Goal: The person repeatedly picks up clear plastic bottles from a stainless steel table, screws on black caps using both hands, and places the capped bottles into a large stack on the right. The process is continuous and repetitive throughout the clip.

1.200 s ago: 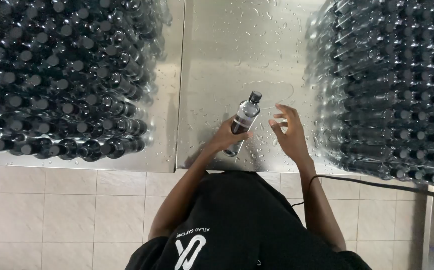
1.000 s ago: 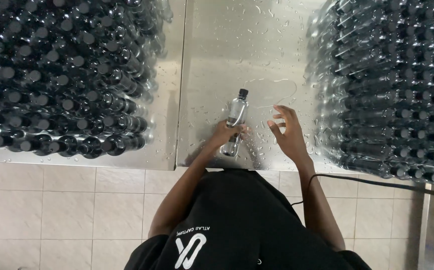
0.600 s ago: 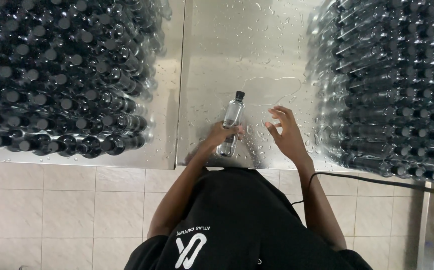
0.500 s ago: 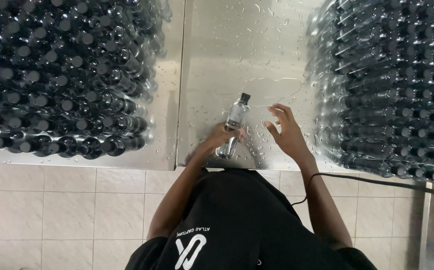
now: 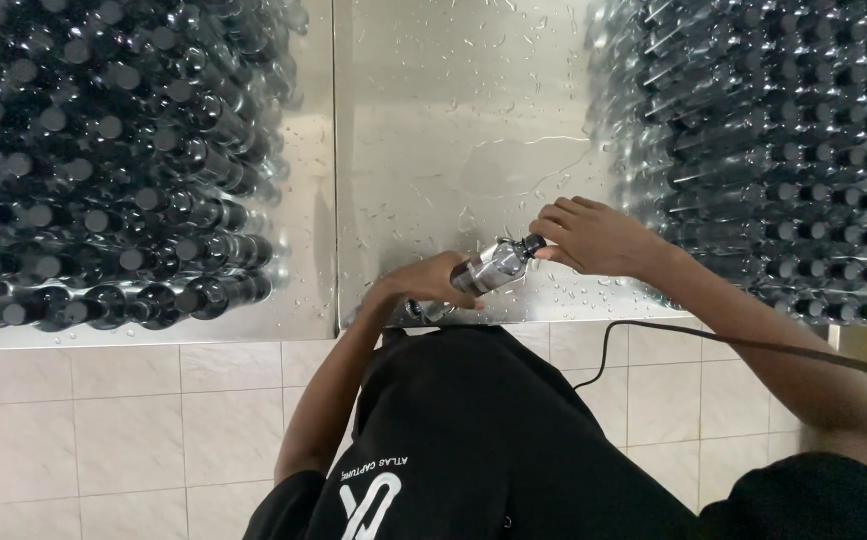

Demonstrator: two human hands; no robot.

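The left hand [image 5: 431, 288] was wrapped firmly round the body of a small clear plastic bottle with a dark cap [image 5: 488, 266], while the right hand [image 5: 593, 235] had its fingertips pinched on the cap end. The bottle lay tilted, cap toward two o'clock, held just above the near edge of the wet stainless-steel table [image 5: 453, 130]; gripping the body apparently steadied it so the other hand could work the cap. At nine o'clock from the hands stood a dense block of dark-capped bottles [image 5: 103, 160], upright and packed cap to cap. At three o'clock a second stack of like bottles [image 5: 763, 150] lay on their sides. The strip between was left bare, seemingly as working room. A black cable [image 5: 713, 338] crossed the right forearm above the pale tiled floor [image 5: 123, 430].
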